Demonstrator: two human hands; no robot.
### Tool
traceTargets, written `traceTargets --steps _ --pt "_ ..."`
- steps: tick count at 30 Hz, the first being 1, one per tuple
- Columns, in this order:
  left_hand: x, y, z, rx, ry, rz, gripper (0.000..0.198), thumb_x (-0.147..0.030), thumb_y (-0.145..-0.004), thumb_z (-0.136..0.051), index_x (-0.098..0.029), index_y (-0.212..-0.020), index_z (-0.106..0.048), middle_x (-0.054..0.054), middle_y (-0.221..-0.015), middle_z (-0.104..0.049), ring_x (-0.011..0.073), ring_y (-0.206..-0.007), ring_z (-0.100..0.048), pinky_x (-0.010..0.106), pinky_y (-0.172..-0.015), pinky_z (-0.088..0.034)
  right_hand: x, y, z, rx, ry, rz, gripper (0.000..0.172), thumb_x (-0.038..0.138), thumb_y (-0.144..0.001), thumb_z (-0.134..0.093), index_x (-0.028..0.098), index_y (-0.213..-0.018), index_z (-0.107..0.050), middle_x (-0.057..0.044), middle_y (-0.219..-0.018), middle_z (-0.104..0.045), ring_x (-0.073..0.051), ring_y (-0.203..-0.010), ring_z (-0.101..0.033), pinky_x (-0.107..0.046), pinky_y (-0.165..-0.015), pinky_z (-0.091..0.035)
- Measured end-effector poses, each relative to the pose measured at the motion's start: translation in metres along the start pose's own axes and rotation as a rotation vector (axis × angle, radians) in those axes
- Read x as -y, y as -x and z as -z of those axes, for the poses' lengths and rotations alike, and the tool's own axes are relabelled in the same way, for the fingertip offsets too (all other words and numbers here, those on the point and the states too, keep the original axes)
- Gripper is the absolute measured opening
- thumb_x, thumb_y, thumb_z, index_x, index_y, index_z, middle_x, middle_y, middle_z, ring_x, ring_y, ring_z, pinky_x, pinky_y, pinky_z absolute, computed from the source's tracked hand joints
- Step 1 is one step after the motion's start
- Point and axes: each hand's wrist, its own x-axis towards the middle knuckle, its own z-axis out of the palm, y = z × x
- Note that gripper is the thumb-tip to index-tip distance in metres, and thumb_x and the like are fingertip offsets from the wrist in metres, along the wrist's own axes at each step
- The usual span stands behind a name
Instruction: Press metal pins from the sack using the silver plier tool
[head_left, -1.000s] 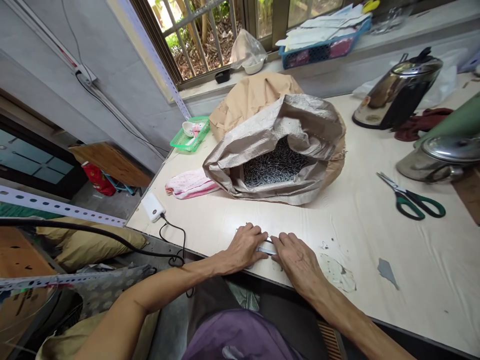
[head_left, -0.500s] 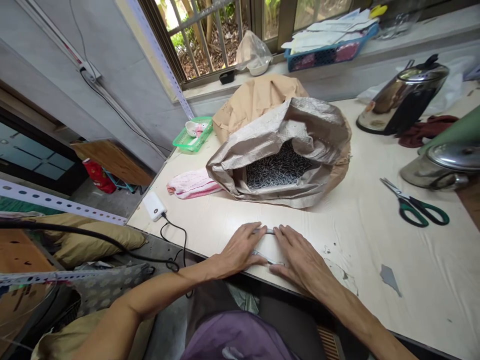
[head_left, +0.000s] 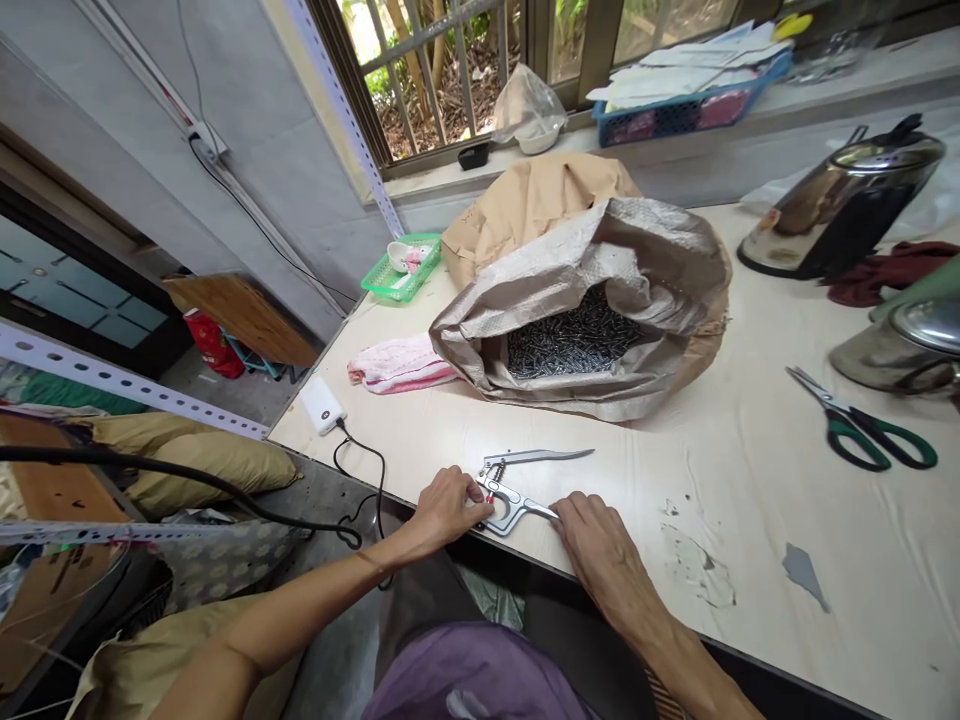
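Note:
A silver hand press tool (head_left: 514, 507) with two long handles, a spring and a small red part lies on the table near its front edge. Its handles point right and are spread apart. My left hand (head_left: 450, 508) has its fingers closed on the tool's head. With closed fingertips, my right hand (head_left: 596, 535) grips the tip of the lower handle. Beyond the hands stands an open paper sack (head_left: 652, 375), holding many small dark metal pieces (head_left: 574, 335).
Green-handled scissors (head_left: 862, 420) and two metal kettles are at the right. A white power bank (head_left: 322, 405) with a black cable lies left, near a pink cloth (head_left: 401, 365) and a green basket (head_left: 401, 270). A grey scrap (head_left: 806, 577) lies front right.
The tool's body and handles now show between my hands, where they were mostly covered before. My left hand has shifted left to the head, my right hand to the lower handle's tip.

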Motion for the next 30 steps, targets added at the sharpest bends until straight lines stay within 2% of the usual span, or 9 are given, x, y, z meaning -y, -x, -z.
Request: traceTargets --steps 6,8,12,14,17,20,25,27,30 --pt "-0.007 -0.013 0.002 0.148 0.059 0.095 0.012 -0.024 -0.07 -0.058 -0.015 -0.066 -0.065 -0.002 -0.059 -0.058 0.013 -0.061 -0.054 0.022 -0.054 -0.034 0.005 0.0 0.001 -0.07 0.038 -0.002 0.021 0.009 -0.089 -0.036 0.018 -0.08 -0.052 -0.004 -0.073 -0.05 -0.017 -0.07 -0.039 -0.03 -0.067 -0.03" --pt "-0.005 -0.011 0.005 0.192 0.08 0.064 0.017 -0.026 -0.072 -0.057 -0.014 -0.062 -0.063 -0.003 -0.054 -0.053 0.0121 -0.056 -0.051 0.022 -0.052 -0.033 0.004 -0.001 0.002 -0.075 0.046 -0.015 0.02 0.008 -0.089 -0.037 0.018 -0.081 -0.053 -0.003 -0.073 -0.051 -0.017 -0.07 -0.039 -0.03 -0.067 -0.03" --pt "-0.002 0.003 0.011 -0.042 -0.076 -0.215 0.02 -0.026 -0.082 -0.051 -0.015 -0.069 -0.062 0.004 -0.078 -0.061 0.0171 -0.08 -0.054 0.025 -0.068 -0.04 0.0 -0.003 0.003 -0.082 0.039 -0.034 0.018 0.012 -0.089 -0.041 0.018 -0.078 -0.054 -0.002 -0.07 -0.051 -0.015 -0.068 -0.04 -0.029 -0.066 -0.029" --pt "-0.001 0.007 0.011 -0.054 -0.128 -0.273 0.02 -0.024 -0.085 -0.048 -0.016 -0.072 -0.062 0.006 -0.082 -0.06 0.0181 -0.084 -0.054 0.027 -0.073 -0.041 -0.001 -0.002 0.003 -0.081 0.056 -0.017 0.02 0.01 -0.089 -0.04 0.017 -0.079 -0.055 -0.002 -0.069 -0.051 -0.015 -0.068 -0.04 -0.029 -0.066 -0.03" --pt "0.003 0.002 0.008 0.017 -0.067 -0.195 0.01 -0.025 -0.08 -0.056 -0.017 -0.077 -0.061 0.003 -0.082 -0.059 0.0169 -0.082 -0.055 0.025 -0.072 -0.042 -0.001 0.001 0.001 -0.096 0.065 -0.003 0.021 0.008 -0.089 -0.039 0.016 -0.081 -0.057 -0.003 -0.069 -0.051 -0.016 -0.068 -0.041 -0.029 -0.066 -0.031" --pt "0.007 -0.01 0.002 0.003 0.037 -0.128 0.018 -0.032 -0.076 -0.062 -0.018 -0.087 -0.063 0.002 -0.088 -0.059 0.0158 -0.081 -0.056 0.024 -0.071 -0.042 -0.001 0.003 -0.001 -0.13 0.038 -0.01 0.02 0.01 -0.089 -0.04 0.016 -0.084 -0.058 -0.003 -0.07 -0.051 -0.015 -0.068 -0.042 -0.029 -0.067 -0.033" --pt "0.002 -0.022 -0.002 0.165 0.207 -0.008 0.01 -0.022 -0.072 -0.058 -0.013 -0.071 -0.064 -0.002 -0.063 -0.056 0.0114 -0.059 -0.052 0.021 -0.056 -0.038 0.001 0.003 0.004 -0.174 0.062 0.068 0.028 0.005 -0.088 -0.037 0.016 -0.099 -0.06 -0.003 -0.071 -0.053 -0.016 -0.07 -0.044 -0.029 -0.07 -0.035" --pt "0.002 -0.021 0.0 0.115 0.268 -0.007 0.011 -0.021 -0.072 -0.058 -0.013 -0.075 -0.064 -0.002 -0.063 -0.056 0.0115 -0.059 -0.052 0.021 -0.056 -0.039 0.001 0.001 0.006 -0.168 0.062 0.046 0.028 0.007 -0.089 -0.036 0.016 -0.1 -0.06 -0.004 -0.072 -0.055 -0.016 -0.07 -0.045 -0.03 -0.071 -0.037" --pt "0.007 -0.015 0.004 -0.09 0.316 -0.126 0.019 -0.029 -0.082 -0.053 -0.014 -0.085 -0.065 0.001 -0.077 -0.06 0.0131 -0.07 -0.054 0.023 -0.065 -0.043 -0.003 0.0 0.009 -0.165 -0.039 -0.075 0.023 0.016 -0.091 -0.038 0.017 -0.098 -0.059 -0.004 -0.072 -0.055 -0.016 -0.07 -0.047 -0.03 -0.071 -0.04"
